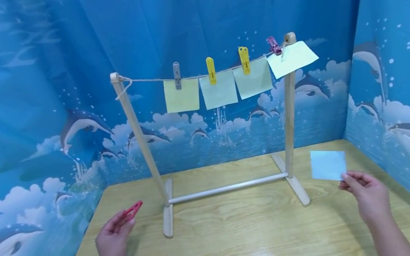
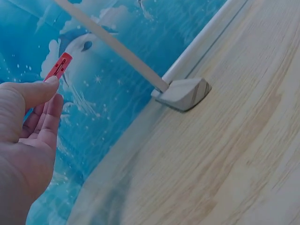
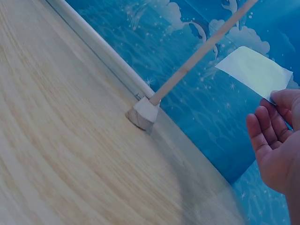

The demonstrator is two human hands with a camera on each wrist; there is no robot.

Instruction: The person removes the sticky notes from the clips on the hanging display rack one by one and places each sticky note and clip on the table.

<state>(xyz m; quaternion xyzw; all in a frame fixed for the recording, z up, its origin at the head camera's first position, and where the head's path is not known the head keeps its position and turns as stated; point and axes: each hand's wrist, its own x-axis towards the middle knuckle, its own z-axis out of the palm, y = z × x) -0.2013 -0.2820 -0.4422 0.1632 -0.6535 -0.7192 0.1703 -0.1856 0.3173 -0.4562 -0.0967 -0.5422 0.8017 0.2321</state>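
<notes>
My left hand (image 1: 112, 239) pinches the red clip (image 1: 134, 209), long axis slanting up toward the stand (image 1: 141, 142); right hand (image 1: 371, 197) pinches the blue paper (image 1: 328, 165) right of the stand; string (image 1: 146, 80) above, between both

This is a small, curtained-off tabletop workspace; what room lies beyond cannot be told. Dolphin-print curtains (image 1: 189, 19) enclose the wood-grain table (image 1: 214, 241) behind and on both sides.
</notes>
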